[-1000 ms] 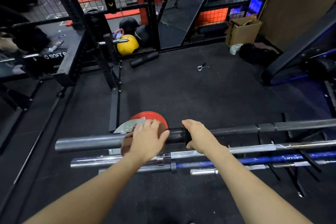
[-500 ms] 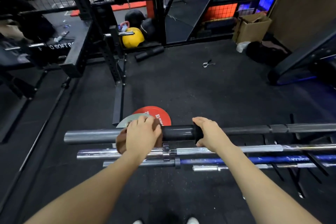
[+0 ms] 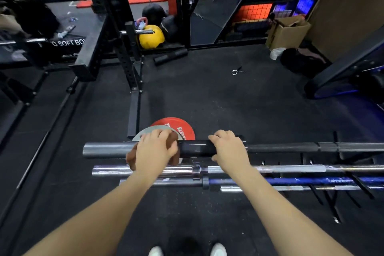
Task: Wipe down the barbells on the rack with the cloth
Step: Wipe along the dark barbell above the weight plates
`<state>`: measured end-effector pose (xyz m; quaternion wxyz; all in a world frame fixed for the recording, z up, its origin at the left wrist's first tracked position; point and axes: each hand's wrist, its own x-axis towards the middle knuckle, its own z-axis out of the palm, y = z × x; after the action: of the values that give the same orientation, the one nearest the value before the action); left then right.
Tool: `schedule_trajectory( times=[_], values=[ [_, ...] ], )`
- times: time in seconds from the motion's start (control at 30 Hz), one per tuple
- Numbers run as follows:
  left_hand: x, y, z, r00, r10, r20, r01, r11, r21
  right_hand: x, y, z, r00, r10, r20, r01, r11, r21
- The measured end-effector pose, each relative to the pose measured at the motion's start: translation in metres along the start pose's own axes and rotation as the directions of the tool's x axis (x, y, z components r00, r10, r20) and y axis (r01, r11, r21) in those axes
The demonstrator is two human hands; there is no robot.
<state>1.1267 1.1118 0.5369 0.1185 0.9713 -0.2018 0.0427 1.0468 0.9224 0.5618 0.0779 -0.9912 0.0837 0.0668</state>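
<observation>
Wiping the top bar's sleeve, rack bars below untouched.

I see the left hand (image 3: 155, 149) with fingers curled over the brown cloth (image 3: 131, 157), wrapping it round the dark grey steel barbell (image 3: 280, 147); right hand (image 3: 229, 148) clamps the shaft just beside. Next, I'd judge: slide the cloth outward to the bare sleeve end.

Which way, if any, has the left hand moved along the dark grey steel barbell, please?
Yes: the left hand slid leftward toward the grey barbell's free end.

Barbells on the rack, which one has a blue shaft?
The blue-shafted barbell, third back from the top dark barbell both hands grip; the others are grey or chrome.
</observation>
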Motion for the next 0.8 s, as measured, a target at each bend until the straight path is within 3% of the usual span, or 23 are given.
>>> schedule_trajectory(
  times=[0.1,0.27,0.57,0.67,0.8],
  values=[
    [0.000,0.021,0.008,0.997,-0.057,-0.058,0.062,0.994,0.088,0.004,-0.025,0.008,0.999,0.021,-0.037,-0.020,1.000,0.021],
    [0.001,0.045,0.015,0.985,0.166,0.042,-0.166,0.986,-0.004,0.004,-0.037,0.008,0.995,0.075,-0.064,-0.073,0.997,0.030],
    [0.008,-0.086,-0.017,0.994,-0.097,0.050,0.091,0.988,0.121,0.025,-0.054,0.009,0.992,0.060,0.110,-0.069,0.994,0.080],
    [0.008,-0.073,-0.021,0.990,-0.140,-0.001,0.138,0.973,0.185,0.022,-0.062,0.007,0.995,0.079,0.067,-0.081,0.996,0.031],
    [0.002,-0.019,-0.007,0.997,-0.002,0.076,-0.003,0.998,0.069,0.022,-0.079,0.009,1.000,0.026,0.018,-0.026,1.000,-0.004]
  ],
)
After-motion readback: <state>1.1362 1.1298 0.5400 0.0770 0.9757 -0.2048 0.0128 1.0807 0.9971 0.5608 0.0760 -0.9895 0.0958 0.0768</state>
